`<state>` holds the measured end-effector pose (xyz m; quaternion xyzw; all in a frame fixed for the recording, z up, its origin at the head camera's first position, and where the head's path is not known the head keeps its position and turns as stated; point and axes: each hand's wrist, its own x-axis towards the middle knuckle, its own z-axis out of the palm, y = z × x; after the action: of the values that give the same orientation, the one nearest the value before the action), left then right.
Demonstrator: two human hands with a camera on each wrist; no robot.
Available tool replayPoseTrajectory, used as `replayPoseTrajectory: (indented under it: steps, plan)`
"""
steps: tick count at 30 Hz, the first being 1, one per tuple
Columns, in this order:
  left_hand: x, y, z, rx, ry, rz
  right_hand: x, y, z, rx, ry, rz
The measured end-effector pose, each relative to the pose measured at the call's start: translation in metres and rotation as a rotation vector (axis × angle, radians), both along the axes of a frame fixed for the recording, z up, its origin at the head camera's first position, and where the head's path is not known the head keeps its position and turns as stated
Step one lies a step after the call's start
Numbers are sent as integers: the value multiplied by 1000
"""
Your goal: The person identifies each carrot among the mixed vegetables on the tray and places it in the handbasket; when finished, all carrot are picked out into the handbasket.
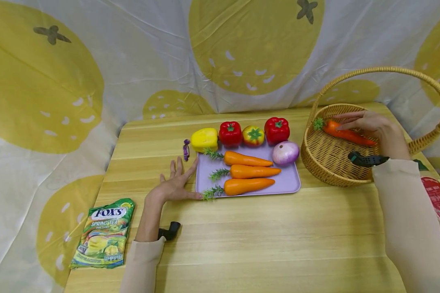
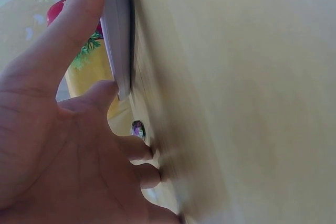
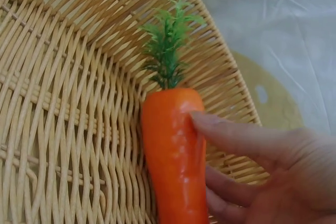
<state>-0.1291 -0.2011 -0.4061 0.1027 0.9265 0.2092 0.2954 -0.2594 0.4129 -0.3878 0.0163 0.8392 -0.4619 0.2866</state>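
Observation:
Inside the wicker basket (image 1: 337,162), my right hand (image 1: 377,124) holds an orange carrot (image 1: 357,137) with a green leafy top. In the right wrist view, the thumb presses on the side of the carrot (image 3: 176,150) near its top, with other fingers partly hidden behind it. My left hand (image 1: 170,188) spreads its fingers on the left side of a lilac tray (image 1: 289,185), thumb and forefinger at the rim. Three carrots (image 1: 254,171) lie on the tray, below a yellow pepper (image 1: 205,139), two red peppers (image 1: 230,134), a red-yellow tomato-like vegetable (image 1: 253,136) and a purple onion (image 1: 285,153).
A purple-wrapped candy (image 1: 186,149) lies left of the tray. The green Fox's candy bag (image 1: 104,234) is at the table's left edge. A red package (image 1: 438,199) is partly hidden behind the right sleeve. The tall basket handle (image 1: 379,70) arches over the basket.

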Motion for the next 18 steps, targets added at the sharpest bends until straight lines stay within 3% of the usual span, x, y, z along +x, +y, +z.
replayPoseTrajectory:
  steps: [5,10,18]
  plan:
    - [0,-1,0,2,5,-7,3,-6,15,52,17,13]
    - [-1,0,-1,1,5,-7,11,-16,37,117,135,14]
    - [0,0,-2,-1,5,-2,42,-38,70,163,178,135]
